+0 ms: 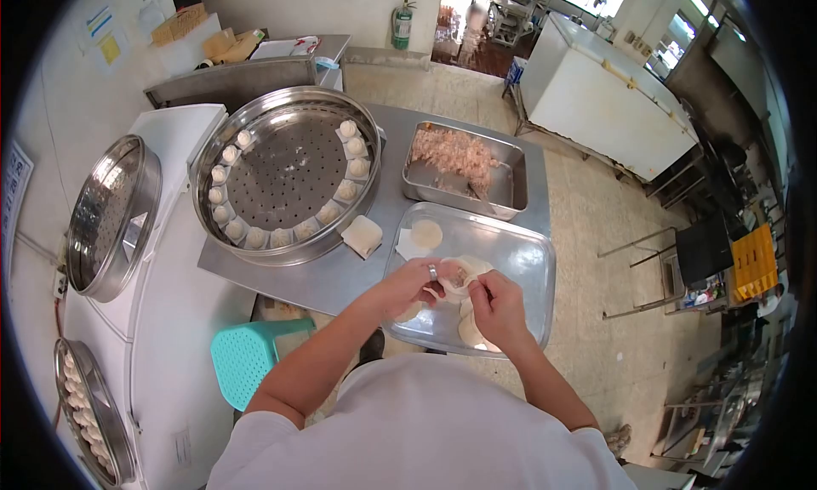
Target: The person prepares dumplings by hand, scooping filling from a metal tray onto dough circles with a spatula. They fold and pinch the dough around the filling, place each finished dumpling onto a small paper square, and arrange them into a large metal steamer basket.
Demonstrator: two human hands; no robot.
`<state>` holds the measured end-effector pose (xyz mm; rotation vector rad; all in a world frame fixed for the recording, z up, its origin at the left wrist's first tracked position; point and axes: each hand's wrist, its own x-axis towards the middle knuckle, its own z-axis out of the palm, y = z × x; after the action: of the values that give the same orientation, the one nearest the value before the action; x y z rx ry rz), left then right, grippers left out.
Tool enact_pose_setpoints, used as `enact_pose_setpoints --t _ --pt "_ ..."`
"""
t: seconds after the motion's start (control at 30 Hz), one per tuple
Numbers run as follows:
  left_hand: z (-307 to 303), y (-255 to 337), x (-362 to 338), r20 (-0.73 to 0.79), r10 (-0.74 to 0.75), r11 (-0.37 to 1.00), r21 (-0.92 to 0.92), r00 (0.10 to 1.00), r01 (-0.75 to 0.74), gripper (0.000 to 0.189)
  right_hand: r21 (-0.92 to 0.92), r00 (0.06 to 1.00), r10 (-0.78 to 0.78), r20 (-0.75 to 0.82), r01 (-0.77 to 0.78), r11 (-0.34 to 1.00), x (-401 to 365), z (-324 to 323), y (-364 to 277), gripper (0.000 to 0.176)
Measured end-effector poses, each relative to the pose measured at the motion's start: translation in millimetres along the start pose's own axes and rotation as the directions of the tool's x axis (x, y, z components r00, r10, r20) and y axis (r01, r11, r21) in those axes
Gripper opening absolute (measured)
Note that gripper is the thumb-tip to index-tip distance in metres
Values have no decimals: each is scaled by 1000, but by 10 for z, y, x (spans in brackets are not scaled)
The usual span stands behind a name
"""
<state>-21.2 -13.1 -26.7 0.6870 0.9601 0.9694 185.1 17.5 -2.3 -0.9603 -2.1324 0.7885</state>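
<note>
My left hand (415, 286), with a ring on one finger, cradles a round dough wrapper (465, 273) with some filling in its middle. The wrapper's edge is pinched between the fingers of my right hand (499, 306). Both hands are above a shiny metal tray (529, 264). On that tray a flat dough round (425, 234) lies at the far left, partly over white paper. More dough lies below my hands, partly hidden by them. Beyond the tray, a deep steel pan (507, 202) holds pinkish minced filling (455, 152) and a utensil partly sunk in it.
A large perforated steamer (285, 171) at the left holds a curved row of pleated buns (281, 237). Beside it sits a stack of paper squares (363, 236). Further left are another steamer tray (111, 218) and one with buns (85, 409). A turquoise stool (242, 367) stands below the table.
</note>
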Motion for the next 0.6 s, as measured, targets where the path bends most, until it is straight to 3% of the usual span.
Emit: enact_pose_setpoints --t 0.07,0.17,0.27,0.37,0.6 --pt "226 -114 -37 -101 43 936 -343 994 -75 35 24 998 24 -63 -23 999 6 94 9 10" --pt "371 -469 218 -378 216 852 -376 900 -363 43 93 995 53 -87 -45 995 -52 325 10 9" --pt "328 -478 256 -471 350 894 -90 809 -440 49 79 999 27 -46 -24 997 -84 371 -24 9" --pt "321 -449 253 -478 440 866 2 760 -500 46 148 984 169 -58 -159 976 -19 259 -235 10" --pt "328 -449 225 -441 486 851 43 754 -524 44 173 998 62 10 -63 983 -6 252 -28 13"
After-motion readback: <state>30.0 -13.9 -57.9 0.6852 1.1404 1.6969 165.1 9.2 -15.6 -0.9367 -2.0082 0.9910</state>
